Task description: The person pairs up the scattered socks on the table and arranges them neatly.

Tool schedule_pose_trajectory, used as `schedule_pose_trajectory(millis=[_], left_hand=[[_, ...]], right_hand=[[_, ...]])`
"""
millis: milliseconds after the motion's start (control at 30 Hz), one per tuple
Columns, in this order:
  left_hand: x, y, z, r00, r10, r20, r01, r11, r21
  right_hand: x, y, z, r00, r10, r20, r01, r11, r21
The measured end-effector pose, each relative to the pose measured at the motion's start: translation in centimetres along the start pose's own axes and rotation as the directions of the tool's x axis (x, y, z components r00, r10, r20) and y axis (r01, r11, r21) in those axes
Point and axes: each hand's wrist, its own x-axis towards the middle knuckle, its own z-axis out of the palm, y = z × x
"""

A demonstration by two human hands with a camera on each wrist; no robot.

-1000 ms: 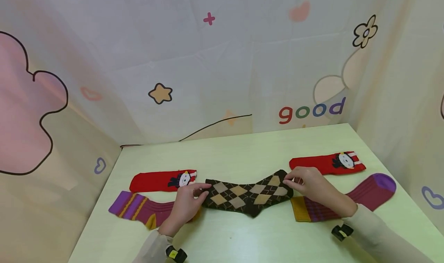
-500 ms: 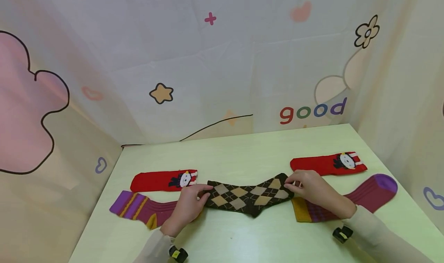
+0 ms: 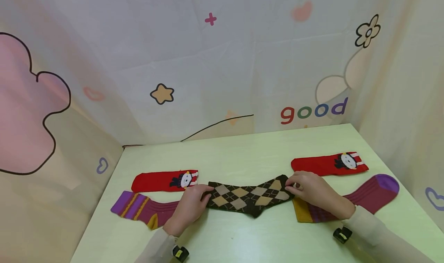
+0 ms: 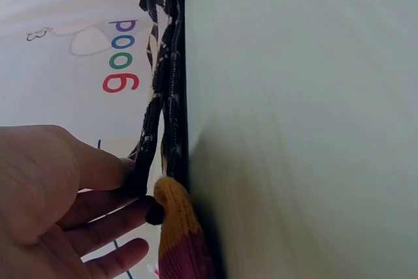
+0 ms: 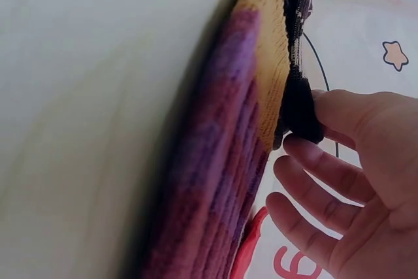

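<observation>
A dark brown argyle sock [image 3: 239, 197] with tan and grey diamonds stretches across the middle of the table, its heel pointing toward me. My left hand [image 3: 190, 205] pinches the left end between thumb and fingers. At the right end, my right hand [image 3: 313, 189] pinches the sock between thumb and index finger. Seen edge-on in the left wrist view, the dark fabric [image 4: 157, 96] shows two layers slightly apart; whether these are two socks I cannot tell. A striped purple and maroon sock [image 3: 138, 209] lies partly under my left hand, and its match [image 3: 364, 195] under my right.
Behind the striped socks lie two red socks with a cartoon face, one on the left [image 3: 152, 181] and one on the right [image 3: 315, 166]. A patterned curtain [image 3: 222, 70] rises along the back and sides of the pale table [image 3: 236, 240].
The right end of the argyle sock has come down slightly, along with my right hand. Both hands keep their pinch. The other socks stay in place.
</observation>
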Motion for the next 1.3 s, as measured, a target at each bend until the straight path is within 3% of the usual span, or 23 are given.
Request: schedule_pose_trajectory(millis=[367,733,1300], left_hand=[[0.0,-0.7,0.7,0.999,0.029,0.014,-0.030,0.996,0.089],[0.0,-1.1,0.9,0.998,0.070,0.005,-0.070,0.990,0.119],[-0.1,-1.2,1.1,0.999,0.050,0.014,-0.051,0.991,0.123]], right_hand=[[-0.6,0.3,0.7,0.997,-0.047,-0.068,0.044,0.998,-0.038],[-0.3,0.4,0.9,0.999,-0.024,-0.032,0.022,0.999,-0.043],[-0.2,0.4,1.0,1.000,0.007,-0.004,-0.007,1.000,-0.029]])
